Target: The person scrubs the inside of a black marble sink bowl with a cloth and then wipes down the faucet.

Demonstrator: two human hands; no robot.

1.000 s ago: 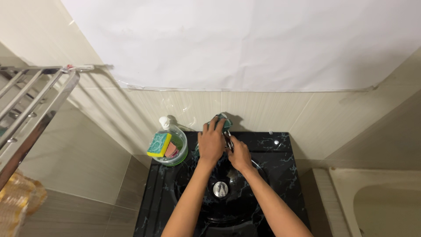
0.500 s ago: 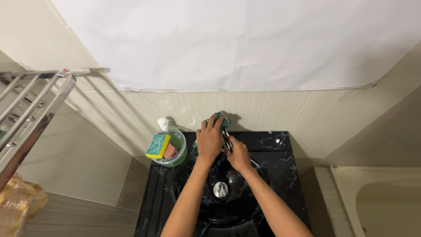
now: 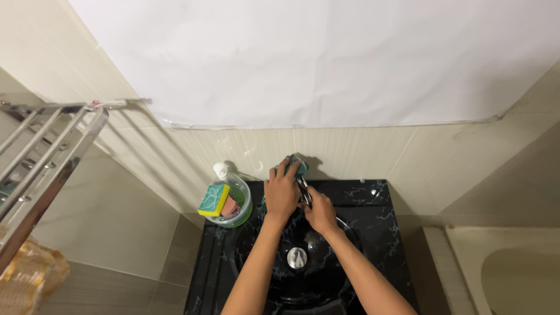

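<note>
A metal rack [image 3: 41, 151] is jutting in at the far left, with something yellowish and blurred [image 3: 26, 280] lying below it. Further right, a clear tub [image 3: 230, 207] is sitting on the back left corner of the black marbled sink [image 3: 373, 204], holding a green and yellow sponge [image 3: 213, 199] and a pinkish item [image 3: 229, 206], with a white pump top [image 3: 220, 170] standing just behind it against the tiled wall [image 3: 350, 151]. Next, the person's left hand [image 3: 282, 192] is lying with its fingers curled over a teal cloth [image 3: 296, 166], pressing it against the chrome tap [image 3: 304, 192] at the back of the basin. Just beside it, the right hand [image 3: 321, 211] is closing around the lower part of the tap, touching the left hand; what its fingers grip underneath cannot be made out. Below the hands, the round metal drain [image 3: 297, 257] is showing in the bowl. At the far right, a pale tub edge [image 3: 513, 268] is coming into view.
</note>
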